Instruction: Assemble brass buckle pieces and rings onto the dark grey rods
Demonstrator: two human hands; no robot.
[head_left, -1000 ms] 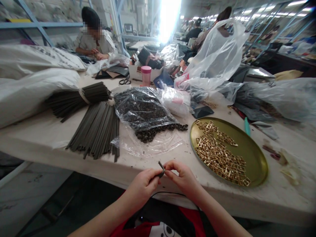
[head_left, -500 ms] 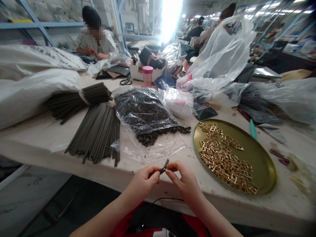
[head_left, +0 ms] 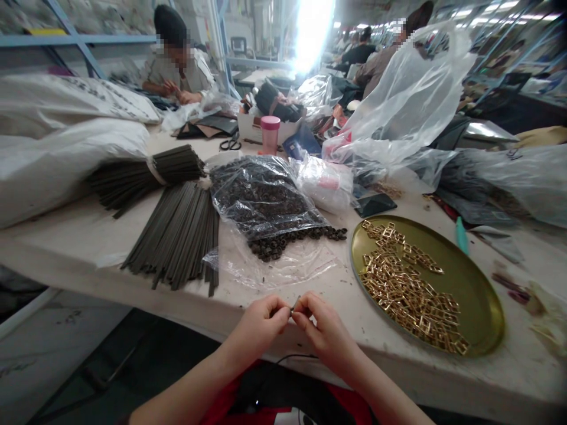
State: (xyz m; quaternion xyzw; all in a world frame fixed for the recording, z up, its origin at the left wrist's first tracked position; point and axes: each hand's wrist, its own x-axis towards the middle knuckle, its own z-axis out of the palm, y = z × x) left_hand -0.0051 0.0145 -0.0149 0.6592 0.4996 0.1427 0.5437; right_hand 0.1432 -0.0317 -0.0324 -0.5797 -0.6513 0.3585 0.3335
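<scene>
My left hand (head_left: 259, 324) and my right hand (head_left: 322, 327) meet at the near table edge, both pinched on the end of a thin dark strip (head_left: 295, 304) that barely shows between the fingertips. To the right lies a round gold tray (head_left: 469, 277) holding several small gold buckles (head_left: 410, 292). Ahead of my hands a clear bag of small dark rings (head_left: 261, 198) spills rings (head_left: 292, 241) onto the table. Loose dark strips (head_left: 179, 236) lie fanned out at the left, below a tied bundle of strips (head_left: 146, 174).
Big white sacks (head_left: 66, 153) fill the left of the table. Clear plastic bags (head_left: 398, 112), a pink cup (head_left: 270, 134), scissors (head_left: 231, 143), a phone (head_left: 375, 205) and a teal tool (head_left: 461, 235) lie further back and right. Other people work at the far side.
The strip end stood up between my fingertips before; now it is nearly hidden inside the pinch. My hands stay at the table edge; the view has shifted slightly.
</scene>
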